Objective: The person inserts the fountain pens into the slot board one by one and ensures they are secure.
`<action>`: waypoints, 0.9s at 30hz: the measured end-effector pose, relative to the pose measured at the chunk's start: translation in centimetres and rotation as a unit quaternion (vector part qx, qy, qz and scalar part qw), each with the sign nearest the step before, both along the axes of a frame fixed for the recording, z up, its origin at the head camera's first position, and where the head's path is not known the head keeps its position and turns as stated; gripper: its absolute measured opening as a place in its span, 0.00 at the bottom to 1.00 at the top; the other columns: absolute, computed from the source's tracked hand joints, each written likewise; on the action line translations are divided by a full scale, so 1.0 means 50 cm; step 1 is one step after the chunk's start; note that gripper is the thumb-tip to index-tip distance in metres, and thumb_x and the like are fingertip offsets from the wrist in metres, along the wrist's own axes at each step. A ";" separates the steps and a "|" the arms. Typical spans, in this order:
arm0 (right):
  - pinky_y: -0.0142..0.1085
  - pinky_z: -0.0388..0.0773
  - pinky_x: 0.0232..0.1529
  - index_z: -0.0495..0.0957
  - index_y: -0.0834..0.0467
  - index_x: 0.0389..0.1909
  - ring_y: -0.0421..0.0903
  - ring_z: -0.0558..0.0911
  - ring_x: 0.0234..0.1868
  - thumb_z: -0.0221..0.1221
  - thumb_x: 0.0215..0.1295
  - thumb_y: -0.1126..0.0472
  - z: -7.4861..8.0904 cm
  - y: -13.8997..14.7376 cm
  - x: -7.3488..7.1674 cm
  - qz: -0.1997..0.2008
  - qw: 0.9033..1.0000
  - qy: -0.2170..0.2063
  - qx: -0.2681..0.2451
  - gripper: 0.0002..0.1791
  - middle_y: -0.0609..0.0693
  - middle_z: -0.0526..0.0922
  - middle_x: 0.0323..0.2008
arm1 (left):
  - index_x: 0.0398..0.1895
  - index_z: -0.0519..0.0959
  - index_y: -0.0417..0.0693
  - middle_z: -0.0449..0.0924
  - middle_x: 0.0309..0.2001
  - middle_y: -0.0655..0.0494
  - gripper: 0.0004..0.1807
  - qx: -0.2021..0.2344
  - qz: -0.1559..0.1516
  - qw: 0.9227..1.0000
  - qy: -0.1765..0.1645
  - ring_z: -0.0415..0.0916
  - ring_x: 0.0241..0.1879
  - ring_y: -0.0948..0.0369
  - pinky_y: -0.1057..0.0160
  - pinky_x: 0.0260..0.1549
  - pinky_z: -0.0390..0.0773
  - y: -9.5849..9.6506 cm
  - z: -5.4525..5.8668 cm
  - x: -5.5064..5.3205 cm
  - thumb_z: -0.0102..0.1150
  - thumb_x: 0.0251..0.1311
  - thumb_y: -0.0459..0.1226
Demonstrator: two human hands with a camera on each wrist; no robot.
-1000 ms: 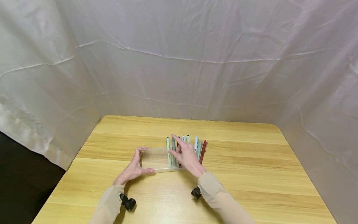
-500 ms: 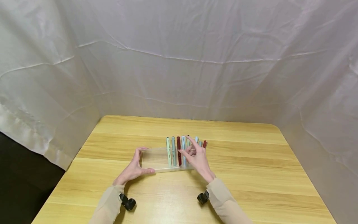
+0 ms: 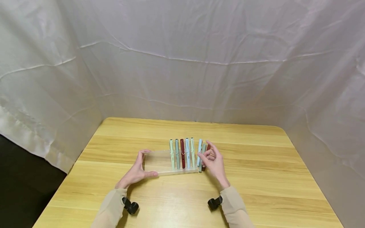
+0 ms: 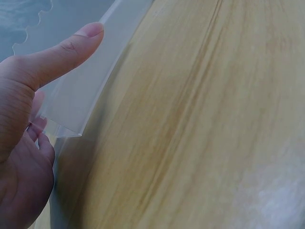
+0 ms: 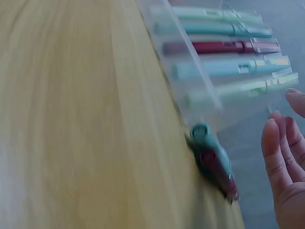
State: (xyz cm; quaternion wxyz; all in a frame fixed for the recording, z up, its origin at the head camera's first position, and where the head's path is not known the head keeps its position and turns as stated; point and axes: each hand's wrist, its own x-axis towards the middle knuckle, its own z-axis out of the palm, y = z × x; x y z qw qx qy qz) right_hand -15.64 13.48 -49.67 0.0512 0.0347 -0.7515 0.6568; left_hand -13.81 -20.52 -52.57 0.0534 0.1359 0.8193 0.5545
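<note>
My left hand [image 3: 137, 169] grips the left end of a clear pen rack [image 3: 176, 172], thumb along its front and fingers behind. In the left wrist view the thumb lies over the clear plastic [image 4: 93, 83]. Several capped pens stand side by side at the rack's right: light green [image 3: 172, 155], teal [image 3: 177, 155], dark red [image 3: 182, 155], light blue [image 3: 187, 155] and another light green. Just past that end lie a loose light blue pen [image 3: 199, 150], a teal pen [image 5: 202, 133] and a dark red pen [image 5: 219, 167]. My right hand [image 3: 215, 163] hovers over these, thumb and fingers apart, holding nothing.
The rack's left part holds no pens, and its notched edge [image 4: 28, 36] shows in the left wrist view. A wooden table [image 3: 256, 171] lies beneath everything. Pale cloth [image 3: 188, 79] hangs behind it and at the sides. Small black cameras [image 3: 130, 205] sit on both wrists.
My right hand has moved right, from above the racked pens to the loose ones, uncovering the rack's right end. The left hand and the rack have stayed in place.
</note>
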 end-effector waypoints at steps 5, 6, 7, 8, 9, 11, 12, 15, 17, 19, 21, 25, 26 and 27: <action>0.40 0.88 0.28 0.66 0.56 0.71 0.44 0.83 0.24 0.66 0.62 0.70 -0.015 0.029 -0.007 -0.018 1.000 -0.022 -0.011 0.36 0.53 0.80 0.32 | 0.70 0.52 0.39 0.52 0.73 0.35 0.56 -0.001 0.000 1.000 0.007 0.41 0.78 0.35 0.28 0.75 0.38 -0.001 -0.001 -0.001 0.81 0.41 0.36; 0.40 0.88 0.28 0.66 0.57 0.71 0.45 0.83 0.24 0.66 0.62 0.70 -0.018 0.034 -0.009 -0.020 0.999 -0.025 -0.010 0.36 0.53 0.80 0.32 | 0.69 0.52 0.39 0.52 0.72 0.35 0.56 0.000 -0.001 1.000 0.007 0.41 0.78 0.35 0.28 0.75 0.38 -0.001 -0.001 -0.001 0.81 0.41 0.36; 0.40 0.88 0.28 0.66 0.57 0.71 0.45 0.83 0.24 0.66 0.62 0.71 -0.021 0.038 -0.010 -0.022 0.999 -0.029 -0.008 0.36 0.54 0.81 0.33 | 0.69 0.52 0.39 0.52 0.72 0.35 0.56 0.001 -0.001 1.000 0.008 0.41 0.78 0.35 0.28 0.75 0.37 -0.001 -0.002 -0.001 0.81 0.41 0.36; 0.39 0.88 0.28 0.66 0.58 0.71 0.46 0.83 0.24 0.66 0.62 0.71 -0.023 0.041 -0.012 -0.023 0.999 -0.033 -0.006 0.36 0.55 0.81 0.33 | 0.69 0.52 0.39 0.53 0.72 0.35 0.56 0.001 -0.001 1.000 0.008 0.41 0.78 0.35 0.28 0.75 0.38 -0.001 -0.002 -0.001 0.81 0.42 0.36; 0.39 0.88 0.28 0.65 0.59 0.72 0.46 0.83 0.24 0.65 0.62 0.71 -0.026 0.044 -0.013 -0.024 0.999 -0.039 -0.004 0.37 0.56 0.81 0.33 | 0.69 0.52 0.40 0.53 0.72 0.35 0.56 0.001 -0.001 1.000 0.009 0.41 0.78 0.36 0.28 0.75 0.38 -0.001 -0.003 -0.001 0.81 0.42 0.36; 0.37 0.88 0.29 0.65 0.60 0.72 0.46 0.83 0.25 0.65 0.62 0.71 -0.030 0.049 -0.017 -0.026 0.998 -0.051 0.001 0.37 0.58 0.81 0.34 | 0.69 0.52 0.40 0.53 0.72 0.35 0.56 0.000 -0.001 1.000 0.011 0.42 0.78 0.36 0.27 0.74 0.38 -0.001 -0.003 -0.001 0.81 0.42 0.37; 0.37 0.88 0.29 0.64 0.60 0.72 0.46 0.84 0.25 0.65 0.62 0.71 -0.032 0.051 -0.018 -0.026 0.998 -0.058 0.005 0.37 0.59 0.81 0.34 | 0.69 0.52 0.40 0.53 0.72 0.35 0.56 0.000 -0.001 1.000 0.011 0.42 0.78 0.36 0.27 0.74 0.38 -0.001 -0.003 -0.001 0.81 0.42 0.37; 0.35 0.87 0.27 0.64 0.61 0.72 0.46 0.83 0.25 0.65 0.63 0.70 -0.036 0.056 -0.024 -0.026 0.996 -0.078 0.020 0.37 0.63 0.83 0.36 | 0.70 0.52 0.39 0.53 0.72 0.35 0.56 -0.002 -0.001 1.000 0.013 0.42 0.78 0.36 0.27 0.74 0.38 -0.001 -0.002 -0.001 0.81 0.42 0.37; 0.34 0.87 0.26 0.63 0.61 0.73 0.45 0.82 0.24 0.64 0.64 0.70 -0.040 0.060 -0.029 -0.028 0.995 -0.090 0.034 0.36 0.66 0.84 0.37 | 0.70 0.52 0.39 0.53 0.72 0.35 0.56 -0.003 -0.001 1.000 0.012 0.42 0.78 0.36 0.28 0.75 0.38 -0.001 -0.002 -0.001 0.81 0.42 0.37; 0.34 0.86 0.24 0.63 0.61 0.73 0.44 0.82 0.22 0.64 0.65 0.69 -0.043 0.063 -0.034 -0.028 0.994 -0.097 0.047 0.36 0.67 0.84 0.39 | 0.70 0.52 0.39 0.52 0.72 0.35 0.56 -0.004 0.000 1.000 0.012 0.42 0.78 0.35 0.28 0.75 0.38 -0.001 -0.002 -0.001 0.81 0.42 0.37; 0.34 0.85 0.22 0.62 0.62 0.73 0.43 0.81 0.21 0.64 0.65 0.68 -0.046 0.066 -0.039 -0.025 0.993 -0.100 0.062 0.37 0.68 0.85 0.39 | 0.70 0.52 0.39 0.52 0.73 0.35 0.56 -0.003 -0.001 1.000 0.011 0.41 0.78 0.35 0.28 0.75 0.38 -0.001 -0.002 -0.001 0.81 0.42 0.37; 0.35 0.84 0.19 0.60 0.62 0.74 0.42 0.79 0.18 0.64 0.66 0.65 -0.052 0.071 -0.048 -0.015 0.991 -0.100 0.093 0.37 0.65 0.85 0.35 | 0.70 0.52 0.39 0.52 0.73 0.35 0.56 0.000 -0.001 1.000 0.012 0.41 0.78 0.36 0.28 0.75 0.38 -0.001 -0.004 -0.001 0.81 0.42 0.36; 0.35 0.84 0.19 0.60 0.62 0.74 0.41 0.79 0.17 0.64 0.67 0.64 -0.054 0.071 -0.050 -0.013 0.990 -0.100 0.101 0.38 0.64 0.85 0.34 | 0.70 0.52 0.39 0.52 0.73 0.35 0.56 0.000 -0.002 1.000 0.011 0.41 0.78 0.36 0.27 0.74 0.38 -0.001 -0.004 -0.001 0.81 0.42 0.37; 0.35 0.84 0.19 0.60 0.63 0.74 0.40 0.79 0.17 0.64 0.67 0.63 -0.055 0.072 -0.052 -0.011 0.989 -0.099 0.108 0.38 0.63 0.85 0.33 | 0.70 0.52 0.39 0.52 0.73 0.35 0.56 0.000 -0.002 1.000 0.011 0.41 0.78 0.36 0.27 0.74 0.38 -0.001 -0.004 -0.001 0.81 0.42 0.37</action>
